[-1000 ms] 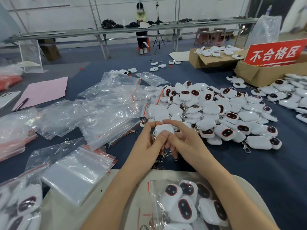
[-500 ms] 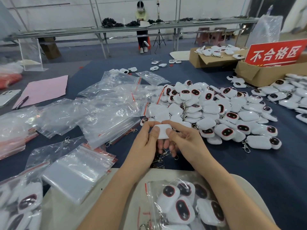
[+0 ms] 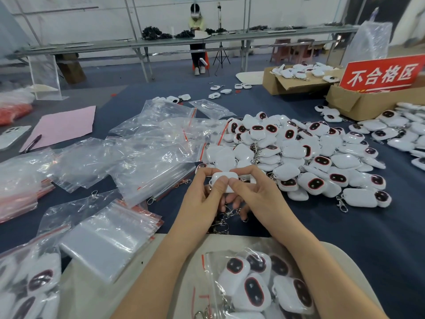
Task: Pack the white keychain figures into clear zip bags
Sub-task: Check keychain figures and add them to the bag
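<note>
Head view: both hands meet above a blue cloth point(image 3: 358, 240), holding one white figure point(image 3: 223, 176) between them. The left hand point(image 3: 200, 201) pinches it, thumb on the near face and forefinger curled over the far edge. The right hand point(image 3: 259, 199) grips it the same way from the other side, and the two thumbs touch on the figure. The lower fingers of both hands are curled underneath, just above a tangle of metal clips point(image 3: 226, 218) lying on the cloth.

Just beyond and right of the hands lies a big pile of figures point(image 3: 305, 155), some with the dark face up, some face down. To the left, loose empty bags point(image 3: 147, 153) are spread out, and a neat stack of bags point(image 3: 108, 240) sits nearer. A filled bag point(image 3: 255, 288) rests in the lap under the forearms; another full bag point(image 3: 32, 284) is at the lower left.

Farther back, on the right, stand a red sign point(image 3: 381, 73) and cardboard boxes point(image 3: 365, 103), one holding more figures. On the left lie a pink sheet point(image 3: 64, 125), a pen point(image 3: 33, 143) and a phone point(image 3: 12, 135). A seated person point(image 3: 196, 38) is at a long bench point(image 3: 161, 42) behind.
</note>
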